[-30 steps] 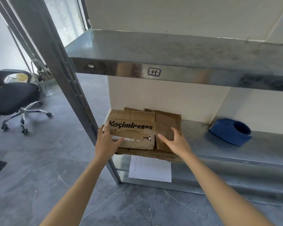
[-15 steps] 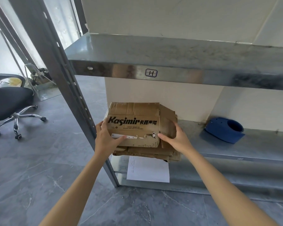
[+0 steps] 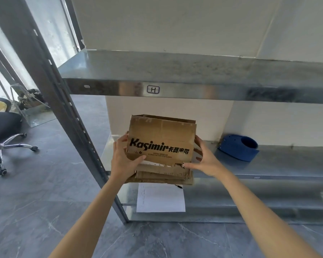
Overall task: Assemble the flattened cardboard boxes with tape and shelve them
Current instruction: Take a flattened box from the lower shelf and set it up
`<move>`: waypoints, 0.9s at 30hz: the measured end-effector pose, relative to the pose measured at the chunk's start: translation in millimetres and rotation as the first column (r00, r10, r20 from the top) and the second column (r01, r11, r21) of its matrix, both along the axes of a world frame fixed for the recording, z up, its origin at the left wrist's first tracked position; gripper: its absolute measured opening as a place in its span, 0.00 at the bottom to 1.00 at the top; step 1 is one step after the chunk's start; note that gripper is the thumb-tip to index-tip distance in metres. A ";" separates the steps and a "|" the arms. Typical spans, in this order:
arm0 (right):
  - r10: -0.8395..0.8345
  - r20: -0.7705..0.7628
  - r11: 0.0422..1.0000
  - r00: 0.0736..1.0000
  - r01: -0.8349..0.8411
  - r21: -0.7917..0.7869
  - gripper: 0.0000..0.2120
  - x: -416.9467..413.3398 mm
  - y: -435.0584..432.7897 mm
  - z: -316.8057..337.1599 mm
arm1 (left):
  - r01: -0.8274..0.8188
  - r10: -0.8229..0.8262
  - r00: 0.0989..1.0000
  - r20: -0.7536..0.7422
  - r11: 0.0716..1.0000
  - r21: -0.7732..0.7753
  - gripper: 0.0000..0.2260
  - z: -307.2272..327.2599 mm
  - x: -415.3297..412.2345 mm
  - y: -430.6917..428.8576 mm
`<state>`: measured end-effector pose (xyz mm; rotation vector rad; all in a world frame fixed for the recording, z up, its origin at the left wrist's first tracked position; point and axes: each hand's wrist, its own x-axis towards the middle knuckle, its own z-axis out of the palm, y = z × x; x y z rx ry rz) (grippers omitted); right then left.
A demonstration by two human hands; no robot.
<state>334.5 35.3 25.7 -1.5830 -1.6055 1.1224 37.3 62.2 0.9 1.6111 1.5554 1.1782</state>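
Box (image 3: pixel 161 138) held by left hand (image 3: pixel 122 161), right hand (image 3: pixel 206 159); shelf (image 3: pixel 194 71) overhead, dispenser (image 3: pixel 238 148) near.

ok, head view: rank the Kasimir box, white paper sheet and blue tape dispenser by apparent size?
1. Kasimir box: clearly largest, and nearest the camera.
2. White paper sheet: its top is partly hidden.
3. Blue tape dispenser: a little smaller than the sheet, but it sits deeper, so that gap is unsure.

Storeroom: metal shelving (image 3: pixel 175 71), office chair (image 3: pixel 6 127)
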 end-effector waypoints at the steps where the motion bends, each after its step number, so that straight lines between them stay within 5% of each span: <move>1: -0.016 -0.019 1.000 1.000 0.016 -0.002 0.57 0.9 -1.7 -1.8 | 0.018 -0.018 1.000 0.010 1.000 0.013 0.38 -1.7 4.0 -2.1; 13: -0.092 -0.012 0.992 0.996 0.092 0.081 0.45 3.7 -6.0 -8.3 | 0.056 -0.067 0.988 0.141 0.995 0.084 0.38 -10.5 18.8 -11.8; 27: -0.185 -0.134 0.957 0.974 0.209 0.201 0.41 38.7 -23.2 13.0 | 0.187 -0.198 0.979 0.056 0.969 0.164 0.34 10.3 62.0 -16.6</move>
